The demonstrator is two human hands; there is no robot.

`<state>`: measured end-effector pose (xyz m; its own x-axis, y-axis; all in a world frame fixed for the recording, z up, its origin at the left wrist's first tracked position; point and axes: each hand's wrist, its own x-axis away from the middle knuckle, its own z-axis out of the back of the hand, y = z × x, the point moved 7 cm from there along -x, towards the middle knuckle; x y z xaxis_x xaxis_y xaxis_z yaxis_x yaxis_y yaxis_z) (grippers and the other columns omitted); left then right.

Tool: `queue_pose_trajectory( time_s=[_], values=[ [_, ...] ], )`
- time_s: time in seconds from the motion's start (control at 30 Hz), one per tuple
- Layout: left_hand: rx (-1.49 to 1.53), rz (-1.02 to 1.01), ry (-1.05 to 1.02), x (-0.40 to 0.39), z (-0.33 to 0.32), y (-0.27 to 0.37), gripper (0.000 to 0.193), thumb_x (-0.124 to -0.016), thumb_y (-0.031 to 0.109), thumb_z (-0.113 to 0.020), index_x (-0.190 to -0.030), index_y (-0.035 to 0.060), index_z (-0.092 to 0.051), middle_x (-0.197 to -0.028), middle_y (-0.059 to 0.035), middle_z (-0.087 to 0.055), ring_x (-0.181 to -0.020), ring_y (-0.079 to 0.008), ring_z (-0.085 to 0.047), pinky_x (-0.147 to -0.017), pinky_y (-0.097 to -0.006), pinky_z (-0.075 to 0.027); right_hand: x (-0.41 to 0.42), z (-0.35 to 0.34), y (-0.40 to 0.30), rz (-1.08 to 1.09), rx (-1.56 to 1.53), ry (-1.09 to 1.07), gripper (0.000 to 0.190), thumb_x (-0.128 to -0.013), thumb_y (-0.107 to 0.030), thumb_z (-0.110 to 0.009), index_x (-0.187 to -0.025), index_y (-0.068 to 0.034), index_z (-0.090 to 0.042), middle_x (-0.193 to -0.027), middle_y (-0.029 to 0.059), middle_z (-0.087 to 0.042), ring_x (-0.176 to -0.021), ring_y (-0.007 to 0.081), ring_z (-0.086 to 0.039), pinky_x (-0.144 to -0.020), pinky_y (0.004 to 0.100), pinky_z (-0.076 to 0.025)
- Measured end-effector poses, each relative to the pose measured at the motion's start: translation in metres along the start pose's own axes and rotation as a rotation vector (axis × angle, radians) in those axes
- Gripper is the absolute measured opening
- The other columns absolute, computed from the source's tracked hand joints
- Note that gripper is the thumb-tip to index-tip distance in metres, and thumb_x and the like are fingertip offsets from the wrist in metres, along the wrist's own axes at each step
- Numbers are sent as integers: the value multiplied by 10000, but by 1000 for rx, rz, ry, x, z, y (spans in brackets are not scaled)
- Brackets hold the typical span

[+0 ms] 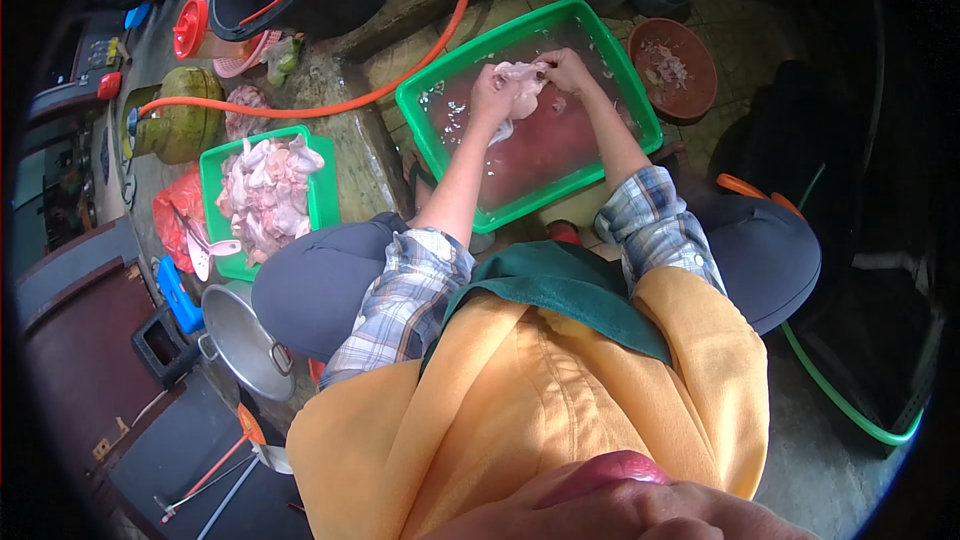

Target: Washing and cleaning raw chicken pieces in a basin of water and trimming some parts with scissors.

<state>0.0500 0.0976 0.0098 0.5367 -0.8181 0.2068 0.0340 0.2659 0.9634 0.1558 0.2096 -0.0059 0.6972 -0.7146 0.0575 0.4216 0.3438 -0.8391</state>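
A piece of raw chicken is held between both hands over a green plastic tub. My left hand grips its left side, while my right hand pinches the skin at its upper right. Reddish, cloudy water fills the tub, with small pale scraps floating along its edges. Below my left hand, another pale bit of skin or meat shows at the water's surface; whether it joins the held piece I cannot tell. To the left, a second green tub bears a heap of raw chicken pieces.
A brown bowl of scraps stands right of the water tub. An orange hose runs from a green gas cylinder across the raised ledge. A large black basin is at upper left, a metal pan beside my left knee.
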Motion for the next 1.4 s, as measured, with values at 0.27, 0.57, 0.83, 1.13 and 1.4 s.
queue_pose_trajectory(
  time_s=[0.27, 0.57, 0.83, 1.13, 1.4],
  values=[
    [-338, -78, -24, 7, 9, 3, 303, -657, 175, -607, -924, 72, -508, -792, -121, -592, -734, -219, -581, -634, -313, -452, 18, -25, -11, -498, -1090, -195, 115, -743, 44, -471, -803, -5, -556, -640, 32, -546, -501, 72, -465, -412, 175, -360],
    [-632, 32, -41, 12, 17, -18, 367, -678, 256, -531, -1018, 122, -499, -870, -155, -589, -823, -328, -564, -691, -402, -440, 27, -46, -21, -527, -1095, -376, 137, -724, 59, -428, -798, -7, -522, -637, 28, -504, -518, 78, -434, -412, 199, -291],
    [-610, 217, -39, 9, 43, -89, 396, -687, 234, -550, -1042, 62, -510, -931, -184, -571, -871, -321, -551, -736, -368, -431, 18, -16, -61, -450, -996, -335, 116, -727, 49, -445, -727, -4, -548, -611, 27, -509, -494, 65, -430, -405, 192, -296],
    [-153, 236, 29, 10, 41, -73, 292, -702, 207, -590, -937, 38, -547, -807, -104, -591, -744, -181, -566, -664, -286, -436, 29, 178, 52, -298, -213, 643, 254, -725, -140, -525, -956, -47, -573, -822, 82, -598, -703, 183, -566, -623, 297, -446],
    [127, 292, -37, 7, 42, -31, 299, -748, 159, -590, -1004, 36, -499, -893, -50, -552, -765, -118, -527, -655, -252, -428, 75, 163, 137, -852, 384, 457, 240, -737, -111, -512, -964, -72, -581, -872, 88, -602, -770, 207, -568, -622, 321, -434]
  ],
)
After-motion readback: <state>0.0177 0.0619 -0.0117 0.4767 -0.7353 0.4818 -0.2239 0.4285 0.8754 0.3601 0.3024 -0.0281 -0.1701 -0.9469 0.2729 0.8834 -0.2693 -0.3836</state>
